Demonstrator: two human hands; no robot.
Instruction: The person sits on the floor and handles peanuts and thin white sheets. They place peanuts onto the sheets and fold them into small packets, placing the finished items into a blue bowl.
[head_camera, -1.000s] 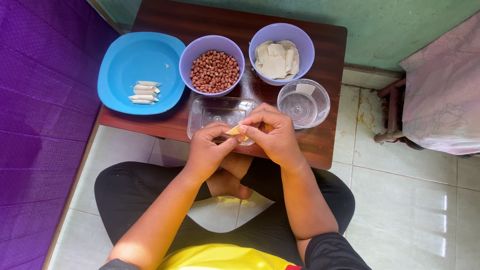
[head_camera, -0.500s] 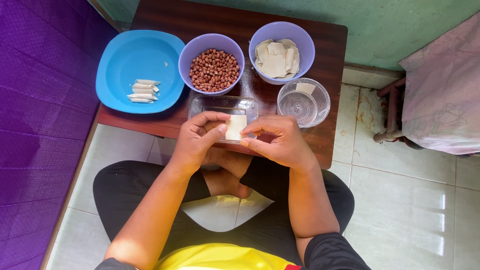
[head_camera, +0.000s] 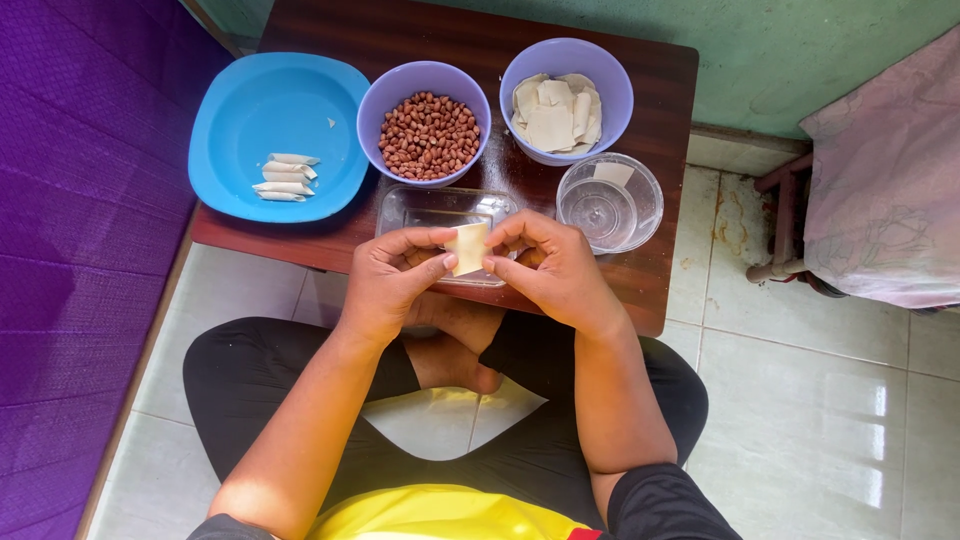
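A: What do my hands grip?
B: My left hand and right hand both pinch 1 pale wrapper, frame centre, above the clear tray.
A: Surroundings?
B: Peanut bowl upper centre; blue plate upper left.

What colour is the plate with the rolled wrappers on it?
Bright blue: the plate at the table's left end, seen clearly in the head view, holds a few pale rolled wrappers.

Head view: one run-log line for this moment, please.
left hand: grip on wrapper square | right hand: grip on same | over clear tray | rolled pieces on blue plate
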